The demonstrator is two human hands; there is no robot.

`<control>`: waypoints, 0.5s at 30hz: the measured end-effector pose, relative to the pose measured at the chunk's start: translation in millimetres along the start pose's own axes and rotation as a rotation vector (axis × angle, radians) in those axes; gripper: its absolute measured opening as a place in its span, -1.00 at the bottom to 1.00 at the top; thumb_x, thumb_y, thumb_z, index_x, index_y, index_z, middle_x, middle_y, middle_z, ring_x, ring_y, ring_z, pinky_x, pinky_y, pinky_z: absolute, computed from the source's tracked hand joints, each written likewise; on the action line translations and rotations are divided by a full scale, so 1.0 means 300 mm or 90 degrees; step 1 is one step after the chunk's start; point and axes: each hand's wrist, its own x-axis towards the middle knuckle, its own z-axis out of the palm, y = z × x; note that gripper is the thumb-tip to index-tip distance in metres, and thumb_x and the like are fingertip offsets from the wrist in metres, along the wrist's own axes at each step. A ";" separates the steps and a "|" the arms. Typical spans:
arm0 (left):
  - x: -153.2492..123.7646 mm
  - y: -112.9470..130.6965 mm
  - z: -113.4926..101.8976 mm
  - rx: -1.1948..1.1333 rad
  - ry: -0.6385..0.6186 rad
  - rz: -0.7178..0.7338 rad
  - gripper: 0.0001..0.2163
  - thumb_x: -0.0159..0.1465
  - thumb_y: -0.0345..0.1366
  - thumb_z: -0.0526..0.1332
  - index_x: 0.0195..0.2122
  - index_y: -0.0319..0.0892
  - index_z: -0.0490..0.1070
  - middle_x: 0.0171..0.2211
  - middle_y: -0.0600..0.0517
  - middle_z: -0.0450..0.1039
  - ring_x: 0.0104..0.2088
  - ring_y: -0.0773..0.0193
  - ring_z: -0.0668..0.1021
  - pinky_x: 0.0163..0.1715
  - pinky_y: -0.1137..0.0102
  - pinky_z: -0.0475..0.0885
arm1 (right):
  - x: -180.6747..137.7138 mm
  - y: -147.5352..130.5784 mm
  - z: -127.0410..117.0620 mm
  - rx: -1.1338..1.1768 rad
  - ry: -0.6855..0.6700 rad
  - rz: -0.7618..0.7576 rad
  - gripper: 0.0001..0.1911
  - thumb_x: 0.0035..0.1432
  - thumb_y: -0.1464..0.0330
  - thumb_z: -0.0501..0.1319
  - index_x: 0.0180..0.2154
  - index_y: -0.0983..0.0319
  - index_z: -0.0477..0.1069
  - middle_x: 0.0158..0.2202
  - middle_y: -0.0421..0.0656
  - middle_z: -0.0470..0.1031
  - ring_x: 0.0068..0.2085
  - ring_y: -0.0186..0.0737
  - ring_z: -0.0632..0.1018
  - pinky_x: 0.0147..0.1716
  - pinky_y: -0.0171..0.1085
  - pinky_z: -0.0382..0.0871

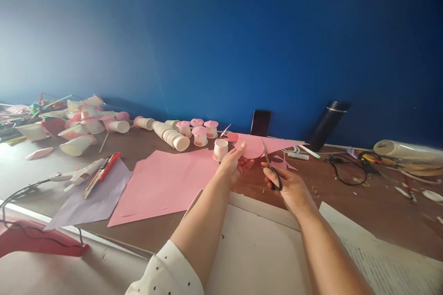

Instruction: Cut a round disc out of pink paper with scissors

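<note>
Our left hand [232, 162] pinches the pink paper cutout [258, 145] at its near-left edge; our right hand [289, 186] grips black-handled scissors [272, 170] just right of those fingers.

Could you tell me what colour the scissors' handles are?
The scissors have black handles; head view.

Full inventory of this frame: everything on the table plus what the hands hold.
wall: 1, blue, behind the table
table: 1, brown, under everything
loose cups: pile, white and pink, far left
cup stack: 1, white, lying centre back
topped cups: about 4, white with pink tops, beside the stack
phone: 1, black, leaning on the wall
flask: 1, black, tilted against the wall
pink sheets: several, overlapping, centre
purple sheet: 1, left of them
glue gun: 1, white, at the purple sheet's edge
scissors: 1, black handles, centre
pink cut-out: 1, at the scissors' blades
left hand: pinches the pink cut-out
right hand: grips the scissors
</note>
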 end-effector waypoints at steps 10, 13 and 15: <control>-0.023 -0.053 0.040 -0.088 0.040 0.012 -0.70 0.19 -0.19 0.48 -0.18 -0.19 0.46 -0.33 -0.03 0.54 -0.33 0.27 0.60 -0.26 0.40 0.57 | -0.005 0.003 0.049 -0.023 0.020 -0.019 -0.32 -0.06 -0.12 0.46 -0.02 0.18 0.69 -0.47 -0.18 0.55 -0.41 -0.18 0.53 -0.40 -0.24 0.37; -0.009 -0.056 0.034 -0.097 0.076 0.020 -0.71 0.18 -0.21 0.49 -0.20 -0.20 0.46 -0.33 -0.03 0.53 -0.35 0.29 0.59 -0.35 0.44 0.52 | -0.002 0.005 0.051 -0.047 -0.001 -0.034 -0.33 -0.06 -0.12 0.46 -0.04 0.19 0.70 -0.49 -0.17 0.56 -0.42 -0.17 0.53 -0.35 -0.21 0.40; -0.003 -0.060 0.030 -0.107 0.085 0.021 -0.73 0.18 -0.23 0.48 -0.22 -0.20 0.46 -0.33 -0.04 0.53 -0.35 0.28 0.59 -0.39 0.46 0.49 | 0.002 0.011 0.051 -0.066 -0.011 -0.041 -0.35 -0.04 -0.12 0.45 -0.05 0.19 0.70 -0.49 -0.17 0.56 -0.42 -0.17 0.52 -0.33 -0.21 0.40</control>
